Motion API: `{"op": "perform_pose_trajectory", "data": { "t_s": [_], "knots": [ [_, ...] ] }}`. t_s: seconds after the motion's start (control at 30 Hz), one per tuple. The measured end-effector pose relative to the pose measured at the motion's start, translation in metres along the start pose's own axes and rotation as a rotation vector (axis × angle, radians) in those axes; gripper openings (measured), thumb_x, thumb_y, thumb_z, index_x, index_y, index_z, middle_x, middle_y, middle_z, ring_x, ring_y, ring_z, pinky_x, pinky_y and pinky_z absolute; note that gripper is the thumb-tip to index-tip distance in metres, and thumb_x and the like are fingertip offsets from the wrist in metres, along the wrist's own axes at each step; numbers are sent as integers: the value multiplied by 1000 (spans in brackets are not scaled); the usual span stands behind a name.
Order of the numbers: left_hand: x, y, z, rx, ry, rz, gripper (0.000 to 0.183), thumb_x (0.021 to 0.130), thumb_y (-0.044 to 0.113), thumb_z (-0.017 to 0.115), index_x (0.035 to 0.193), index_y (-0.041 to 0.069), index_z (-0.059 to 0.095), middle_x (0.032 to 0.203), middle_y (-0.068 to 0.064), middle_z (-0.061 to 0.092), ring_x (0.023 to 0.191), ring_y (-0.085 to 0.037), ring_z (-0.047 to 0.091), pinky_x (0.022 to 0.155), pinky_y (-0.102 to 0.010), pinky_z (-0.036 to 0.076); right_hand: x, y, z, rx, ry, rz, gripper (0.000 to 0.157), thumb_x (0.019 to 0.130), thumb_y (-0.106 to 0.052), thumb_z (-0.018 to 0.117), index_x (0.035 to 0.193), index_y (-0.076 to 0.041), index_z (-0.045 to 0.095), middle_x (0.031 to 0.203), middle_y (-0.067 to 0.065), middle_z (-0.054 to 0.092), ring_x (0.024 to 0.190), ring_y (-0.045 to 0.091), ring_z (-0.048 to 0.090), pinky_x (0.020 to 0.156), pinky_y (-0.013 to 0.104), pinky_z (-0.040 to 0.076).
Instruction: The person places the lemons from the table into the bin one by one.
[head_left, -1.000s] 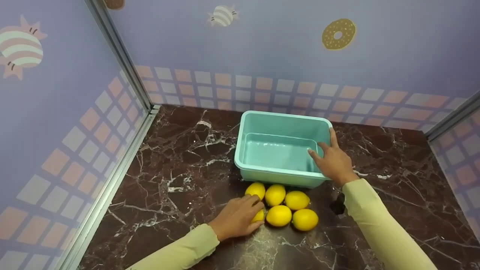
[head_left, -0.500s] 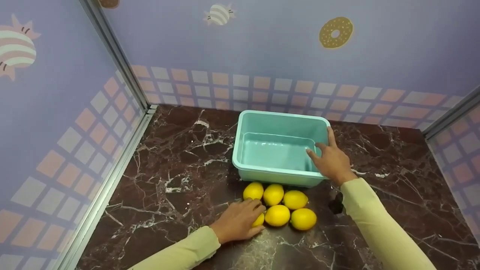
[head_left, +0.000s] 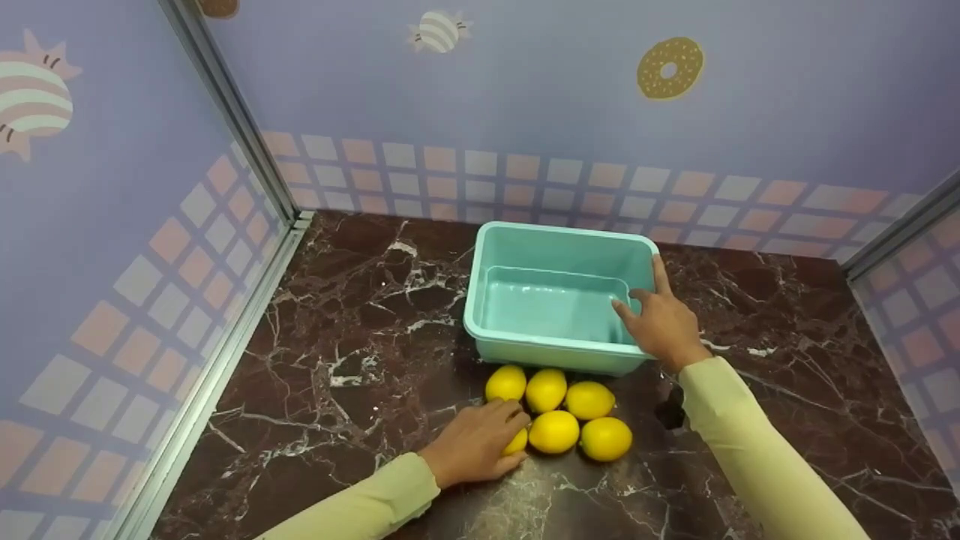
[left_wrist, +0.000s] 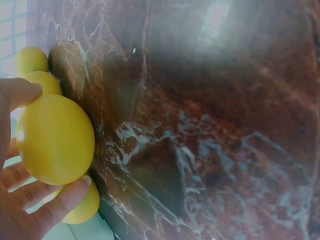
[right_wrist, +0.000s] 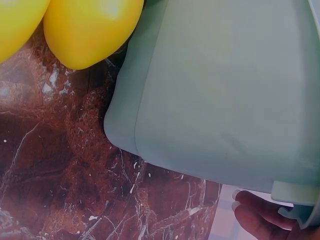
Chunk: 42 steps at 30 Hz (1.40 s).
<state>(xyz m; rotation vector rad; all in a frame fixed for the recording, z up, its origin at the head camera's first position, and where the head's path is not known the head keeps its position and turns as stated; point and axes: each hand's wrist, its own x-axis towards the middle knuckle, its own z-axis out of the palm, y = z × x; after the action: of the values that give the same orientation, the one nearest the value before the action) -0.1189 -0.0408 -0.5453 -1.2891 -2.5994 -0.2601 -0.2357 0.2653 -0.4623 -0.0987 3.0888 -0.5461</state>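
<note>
My left grip (head_left: 476,442) stays clasped on one yellow lemon (head_left: 516,441) at the lower centre of the frame, thumb and fingers pinching it, while my right grip (head_left: 664,322) grasps the turquoise bin (head_left: 559,357) by its right rim, thumb inside. Next to nothing changes over the past second: the view drifts a touch, but the lemon appears to sit on the desk (head_left: 360,420) as before, which I read as a settled grasp awaiting its next move. Five other lemons (head_left: 554,432) cluster to its right and behind, the back row just in front of the bin's near wall; whether they touch it I cannot tell. The bin's mouth opens upward at centre, its far rim near the patterned wall (head_left: 450,97). The near rim and the crowded lemons look like the edges to mind; open marble stretches to the left, as far as the metal strip (head_left: 217,390)
</note>
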Motion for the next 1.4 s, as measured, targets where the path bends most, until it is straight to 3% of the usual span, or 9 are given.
{"op": "perform_pose_trajectory", "data": {
  "t_s": [0.13,0.43,0.73,1.13,1.4],
  "knots": [
    [-1,-1,1,4,24,14,36,83,42,68,106,17,56,102,2,59,85,-13,57,62,-24,51,0,-1,1,3,5,0,59,97,-50,48,128,-2,61,164,14,-3,85,39,65,65,53,49],
    [-2,0,1,-3,5,2,36,83,43,68,107,17,58,103,1,59,86,-14,57,63,-25,52,2,-2,2,-15,-8,5,60,96,-50,48,127,0,61,163,15,-5,90,41,65,71,57,50],
    [-2,0,1,-15,38,24,37,82,42,70,107,18,58,104,2,59,87,-14,58,64,-25,53,0,-3,2,-38,17,6,58,96,-49,49,125,0,62,163,17,-1,84,40,65,67,56,49],
    [-1,0,-2,-47,-16,12,37,84,42,68,110,17,60,107,1,61,92,-13,61,68,-26,55,-2,-3,2,-33,22,8,61,96,-51,48,126,1,61,163,18,0,90,43,65,74,60,49],
    [1,0,-8,-49,-16,9,40,84,44,67,112,16,60,109,1,62,94,-14,61,73,-26,56,1,-2,2,-39,14,15,61,96,-50,48,125,1,62,163,16,-1,88,41,65,70,58,49]
  ]
}}
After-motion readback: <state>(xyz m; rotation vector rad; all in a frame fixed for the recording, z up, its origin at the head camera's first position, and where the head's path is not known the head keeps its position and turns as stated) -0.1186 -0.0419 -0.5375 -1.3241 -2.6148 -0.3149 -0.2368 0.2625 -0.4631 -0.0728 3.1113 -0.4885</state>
